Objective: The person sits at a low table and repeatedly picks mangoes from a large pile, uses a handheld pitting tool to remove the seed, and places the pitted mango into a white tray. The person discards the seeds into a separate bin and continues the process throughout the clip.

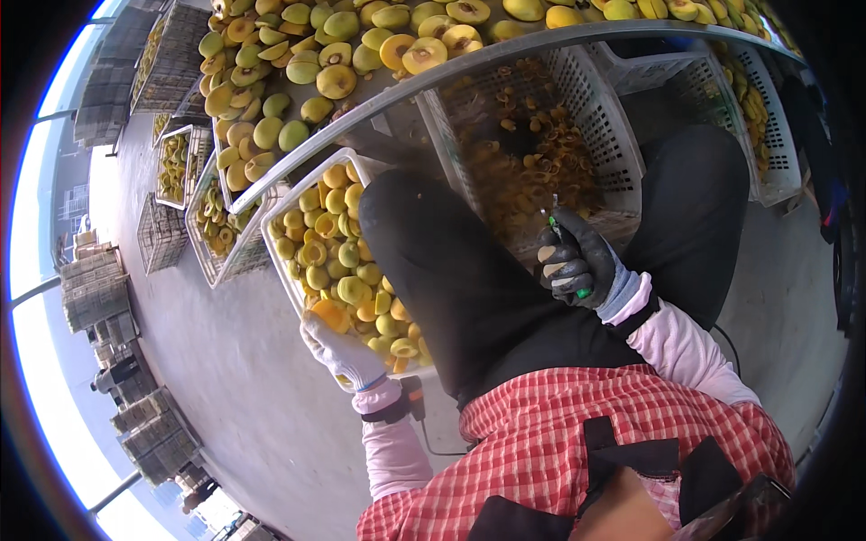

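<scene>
My left hand, in a white knit glove, is at the near left edge of a white plastic crate full of halved yellow fruit, apparently peaches. Its fingers are around an orange-yellow fruit half. My right hand, in a black-coated glove, is closed around a small green-handled tool with a metal tip, held above my lap. Beyond that hand, below the table edge, a white perforated crate contains brown pits and scraps. Fruit halves with brown centres lie on the metal-rimmed table.
More crates of fruit stand on the floor at the left, near an empty-looking stacked crate. Other crates sit under the table at the right. Crate stacks line the far left, where people are visible. A cable runs beside me.
</scene>
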The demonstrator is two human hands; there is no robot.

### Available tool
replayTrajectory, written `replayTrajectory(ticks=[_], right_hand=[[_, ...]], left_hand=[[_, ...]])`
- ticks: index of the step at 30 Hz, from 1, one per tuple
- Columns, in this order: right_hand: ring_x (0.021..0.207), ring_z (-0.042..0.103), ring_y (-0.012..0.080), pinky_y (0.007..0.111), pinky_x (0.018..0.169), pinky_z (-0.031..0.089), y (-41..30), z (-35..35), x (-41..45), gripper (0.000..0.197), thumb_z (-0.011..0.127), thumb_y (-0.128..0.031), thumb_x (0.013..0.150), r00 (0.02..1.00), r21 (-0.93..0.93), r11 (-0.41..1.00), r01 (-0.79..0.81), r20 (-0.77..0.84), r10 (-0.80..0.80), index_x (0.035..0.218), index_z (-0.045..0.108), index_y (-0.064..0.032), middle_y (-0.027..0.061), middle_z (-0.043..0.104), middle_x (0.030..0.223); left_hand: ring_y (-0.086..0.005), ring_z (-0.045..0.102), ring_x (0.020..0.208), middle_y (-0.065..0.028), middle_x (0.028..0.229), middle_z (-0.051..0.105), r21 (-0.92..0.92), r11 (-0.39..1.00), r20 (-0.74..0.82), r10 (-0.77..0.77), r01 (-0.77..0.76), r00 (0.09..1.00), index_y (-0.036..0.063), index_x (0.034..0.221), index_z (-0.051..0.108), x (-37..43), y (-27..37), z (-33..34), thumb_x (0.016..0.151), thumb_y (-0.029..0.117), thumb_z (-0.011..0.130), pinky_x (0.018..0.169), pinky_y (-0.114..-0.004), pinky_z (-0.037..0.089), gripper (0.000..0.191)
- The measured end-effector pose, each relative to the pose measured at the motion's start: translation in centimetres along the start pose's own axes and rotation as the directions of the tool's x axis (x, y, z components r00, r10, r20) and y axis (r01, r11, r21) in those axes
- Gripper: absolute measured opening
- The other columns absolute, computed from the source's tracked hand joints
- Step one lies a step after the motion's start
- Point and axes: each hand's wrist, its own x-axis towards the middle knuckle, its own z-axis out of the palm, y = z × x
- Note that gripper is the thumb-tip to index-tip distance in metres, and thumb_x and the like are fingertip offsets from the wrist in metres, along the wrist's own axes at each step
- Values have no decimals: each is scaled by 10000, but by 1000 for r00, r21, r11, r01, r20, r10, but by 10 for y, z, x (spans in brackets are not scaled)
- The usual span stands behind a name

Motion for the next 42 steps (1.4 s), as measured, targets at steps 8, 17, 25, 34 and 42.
replayTrajectory(ticks=[8, 17, 25, 34, 42], right_hand=[[409, 208, 40, 215, 360, 181, -5, -3, 8, 455, 544, -446, 1025, 944, -178, 978, 109, -289, -158, 929, 667, -19, -84, 271, 565], [427, 271, 50, 211, 367, 222, -10, 7, 14, 422, 590, -469, 999, 847, -336, 923, 189, -421, -326, 924, 639, -57, -59, 365, 610], [418, 312, 46, 203, 357, 249, -11, 4, 16, 411, 659, -493, 950, 723, -519, 843, 143, -527, -447, 919, 633, -84, -47, 426, 621], [408, 379, 59, 202, 347, 313, -4, 9, 34, 418, 711, -506, 908, 552, -668, 731, 139, -561, -617, 889, 623, -98, -27, 518, 623], [388, 409, 74, 249, 350, 348, -1, 21, 10, 480, 648, -584, 923, 770, -575, 799, 174, -426, -474, 923, 650, -104, -27, 568, 626]], left_hand=[[-254, 650, 1063, -153, 1194, 666, 456, 885, 128, 39, -93, 991, 16, 1297, 601, 36, -112, -19, 1011, 372, 595, 944, -354, 515, 457], [-391, 457, 1338, -173, 1400, 568, 627, 396, 618, 272, -671, 738, 143, 1468, 492, 66, -136, 12, 948, 361, 596, 1130, -476, 369, 573], [-370, 427, 1387, -156, 1521, 461, 783, 317, 393, 415, -535, 821, 92, 1500, 427, 106, -135, 53, 1004, 430, 516, 1151, -447, 362, 608], [-388, 223, 1497, -178, 1609, 285, 806, 173, 478, 375, -566, 794, 56, 1562, 277, 113, -194, 67, 1014, 419, 453, 1231, -490, 203, 681], [-357, 553, 1235, -219, 1367, 572, 699, 549, 323, 329, -458, 887, -8, 1258, 637, 101, -61, 67, 967, 340, 623, 1041, -427, 446, 454]])
